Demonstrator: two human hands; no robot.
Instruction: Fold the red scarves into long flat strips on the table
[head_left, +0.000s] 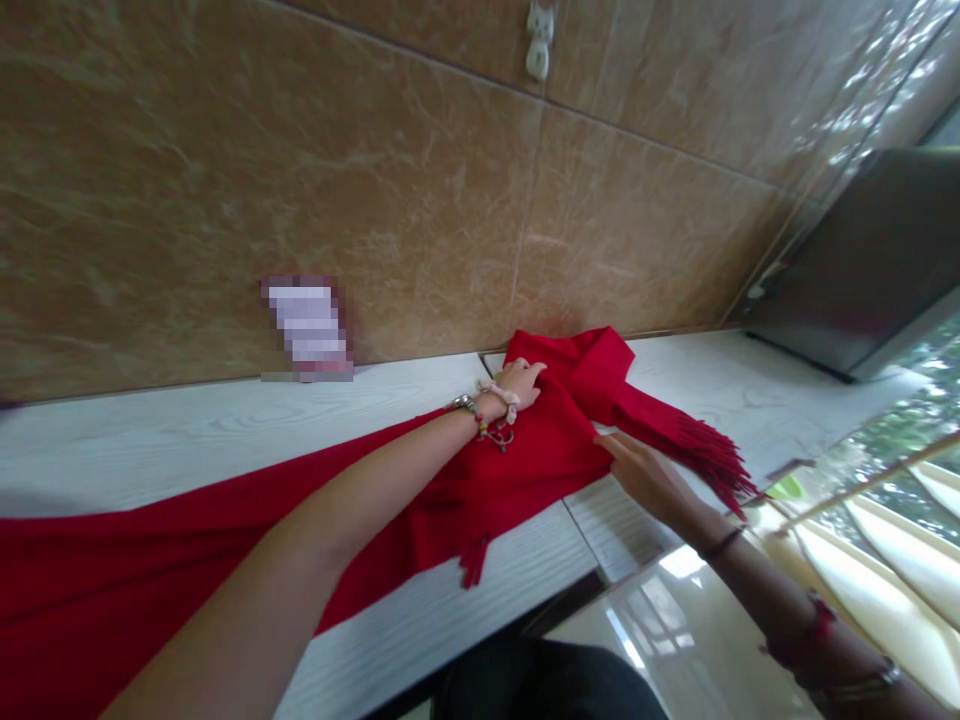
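Spreading along the white wood-grain table [360, 420] in the head view, a red scarf [510, 480] runs from the lower left corner, under the left forearm, to the middle, where it is folded over on itself near the wall [337, 180]. One fringed end [697, 450] points away to the right, and a short tuft of fringe [472, 562] hangs out at the near edge of the cloth. The left hand [519, 382] lies on the folded part, its fingers bent against the fabric; whether its grip is closed on any of it cannot be told. Beaded and knotted bracelets [480, 415] circle that wrist. The right hand [637, 468] pinches the scarf's right edge between its fingertips, just below the fringed length, and a dark band [721, 545] sits round its wrist. Against the brown marbled wall, on the table's left half, stands a small item [309, 325] too blurred to make out. A white fitting [538, 42] is fixed higher up, and a large grey box-like object [862, 260] stands at the table's far right.
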